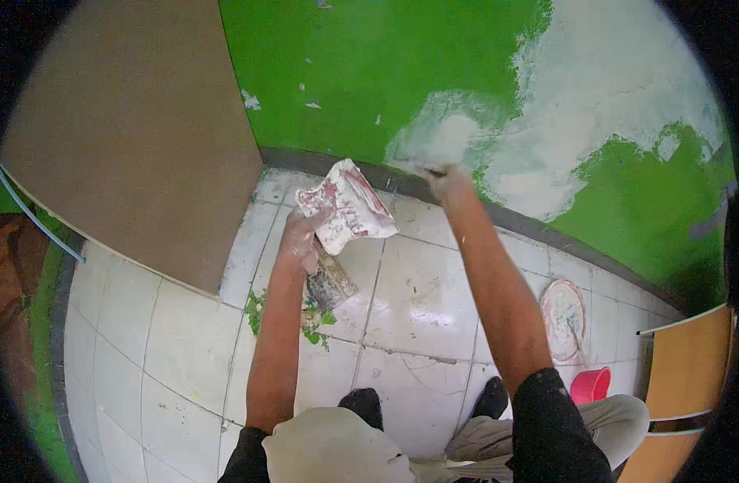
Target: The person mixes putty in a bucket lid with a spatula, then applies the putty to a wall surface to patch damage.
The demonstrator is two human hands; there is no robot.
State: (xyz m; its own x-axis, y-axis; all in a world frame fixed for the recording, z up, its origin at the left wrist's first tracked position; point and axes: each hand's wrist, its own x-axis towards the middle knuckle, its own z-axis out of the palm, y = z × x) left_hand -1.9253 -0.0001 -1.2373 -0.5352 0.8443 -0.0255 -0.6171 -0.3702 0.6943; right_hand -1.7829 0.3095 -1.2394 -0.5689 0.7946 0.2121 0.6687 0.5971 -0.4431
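Observation:
My left hand [303, 241] grips a reddish, irregular plate [347, 208] thickly smeared with white putty. Just below that hand shows a stained grey-brown flat blade [331, 282]; whether I hold it too or it lies on the floor, I cannot tell. My right hand [447, 183] is closed and blurred, reaching to the low part of the green wall [369, 72]. In it is what looks like a putty knife [414, 167], its blade at a fresh patch of white putty [454, 133]. Larger white putty areas spread over the wall to the right.
A brown board [136, 137] leans at the left. Green leaves [313, 319] lie on the white tiled floor [418, 310]. At the right are a round putty-smeared container [564, 322], a pink tub [591, 385] and wooden furniture [687, 362].

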